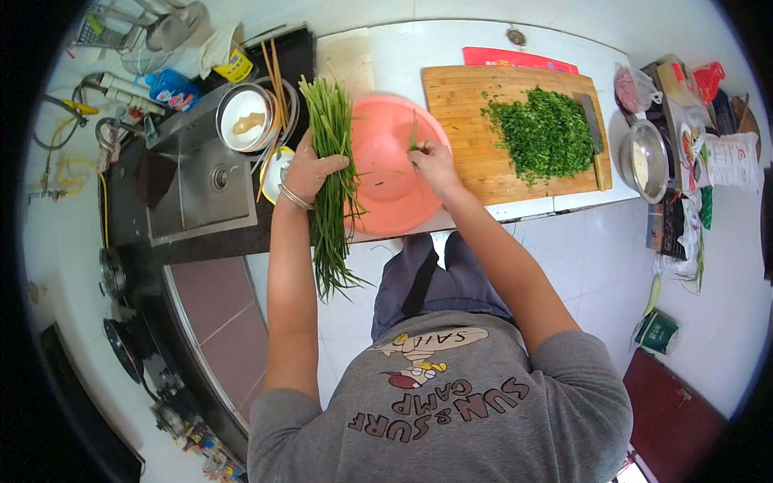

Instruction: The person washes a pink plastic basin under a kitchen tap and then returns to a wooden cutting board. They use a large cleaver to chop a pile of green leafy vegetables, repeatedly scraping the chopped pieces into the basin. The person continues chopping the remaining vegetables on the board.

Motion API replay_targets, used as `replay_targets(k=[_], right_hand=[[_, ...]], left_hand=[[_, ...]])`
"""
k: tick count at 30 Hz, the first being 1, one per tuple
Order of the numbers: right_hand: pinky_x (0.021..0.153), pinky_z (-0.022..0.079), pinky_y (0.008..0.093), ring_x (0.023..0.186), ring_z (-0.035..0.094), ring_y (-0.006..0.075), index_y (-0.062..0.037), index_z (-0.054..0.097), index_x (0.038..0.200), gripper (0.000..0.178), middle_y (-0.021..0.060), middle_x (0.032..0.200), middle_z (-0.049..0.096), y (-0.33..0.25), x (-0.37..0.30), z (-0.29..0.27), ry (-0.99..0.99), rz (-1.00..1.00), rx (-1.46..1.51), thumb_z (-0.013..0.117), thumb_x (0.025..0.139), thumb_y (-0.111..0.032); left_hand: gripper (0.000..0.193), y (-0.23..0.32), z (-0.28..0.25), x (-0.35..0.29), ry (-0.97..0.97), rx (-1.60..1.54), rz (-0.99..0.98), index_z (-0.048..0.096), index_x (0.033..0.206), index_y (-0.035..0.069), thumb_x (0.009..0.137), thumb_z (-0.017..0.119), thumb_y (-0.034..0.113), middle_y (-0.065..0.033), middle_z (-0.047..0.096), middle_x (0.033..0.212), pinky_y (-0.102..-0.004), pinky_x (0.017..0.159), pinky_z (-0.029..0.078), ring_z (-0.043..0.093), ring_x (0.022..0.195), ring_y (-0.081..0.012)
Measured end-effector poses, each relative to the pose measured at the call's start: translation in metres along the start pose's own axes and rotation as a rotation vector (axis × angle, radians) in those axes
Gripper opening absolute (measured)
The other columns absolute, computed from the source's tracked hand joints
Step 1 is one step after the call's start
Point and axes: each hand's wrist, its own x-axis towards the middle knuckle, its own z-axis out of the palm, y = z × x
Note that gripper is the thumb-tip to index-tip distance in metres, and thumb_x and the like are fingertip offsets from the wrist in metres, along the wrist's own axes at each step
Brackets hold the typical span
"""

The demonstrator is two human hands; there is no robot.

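Observation:
My left hand (312,171) is closed round a thick bunch of garlic chives (328,129), held upright over the left rim of a pink plastic basin (394,211). The long green leaves droop below the counter edge. Above the basin's right side, my right hand (433,164) pinches a small green chive piece (414,133). A few green bits lie inside the basin. To the right, a heap of finely chopped chives (543,133) covers part of a wooden cutting board (459,105). A cleaver (593,129) lies along the board's right edge.
A steel sink (197,193) is at the left, with a bowl (244,117) and chopsticks (276,88) beside it. A metal bowl (646,161) stands right of the board. Behind the board lies a red packet (515,59). Bags and boxes crowd the far right.

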Motion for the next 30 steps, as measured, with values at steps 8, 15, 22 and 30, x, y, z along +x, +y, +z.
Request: replay_targets(k=[8,15,22,30], right_hand=[[0.064,0.046,0.0247,0.075,0.057,0.0121,-0.0032,0.059,0.101,0.020,0.0047,0.087,0.061,-0.046,-0.045,-0.008,-0.153,0.142,0.545,0.050,0.088,-0.016],[0.089,0.042,0.0303,0.106,0.052,0.0163,-0.0082,0.047,0.125,0.043,0.0053,0.116,0.056,-0.108,-0.089,-0.051,-0.265,0.193,0.767,0.054,0.089,-0.032],[0.080,0.047,0.0336,0.095,0.058,0.0191,-0.0031,0.055,0.113,0.042,0.0091,0.103,0.061,-0.090,-0.072,-0.080,-0.285,0.174,0.640,0.069,0.076,-0.018],[0.073,0.050,0.0360,0.085,0.061,0.0181,-0.0055,0.059,0.103,0.029,0.0065,0.094,0.063,-0.070,-0.059,-0.097,-0.321,0.288,0.647,0.069,0.078,-0.014]], left_hand=[[0.049,-0.044,0.088,0.021,-0.039,0.281,0.147,0.046,0.109,0.001,0.065,0.066,0.006,-0.0110,0.059,0.090,-0.0333,0.069,0.050,0.061,0.080,-0.0212],[0.052,-0.053,0.150,0.029,0.170,0.603,0.237,0.042,0.106,-0.001,0.065,0.069,0.016,-0.0209,0.057,0.092,-0.0432,0.075,0.048,0.057,0.088,-0.0372],[0.053,-0.059,0.185,0.028,0.184,0.739,0.247,0.041,0.114,0.002,0.068,0.063,0.019,-0.0216,0.049,0.108,-0.0483,0.086,0.040,0.043,0.105,-0.0423],[0.056,-0.085,0.199,0.025,0.263,0.580,0.121,0.046,0.111,0.005,0.061,0.068,0.021,-0.0196,0.055,0.105,-0.0473,0.086,0.041,0.051,0.100,-0.0379]])
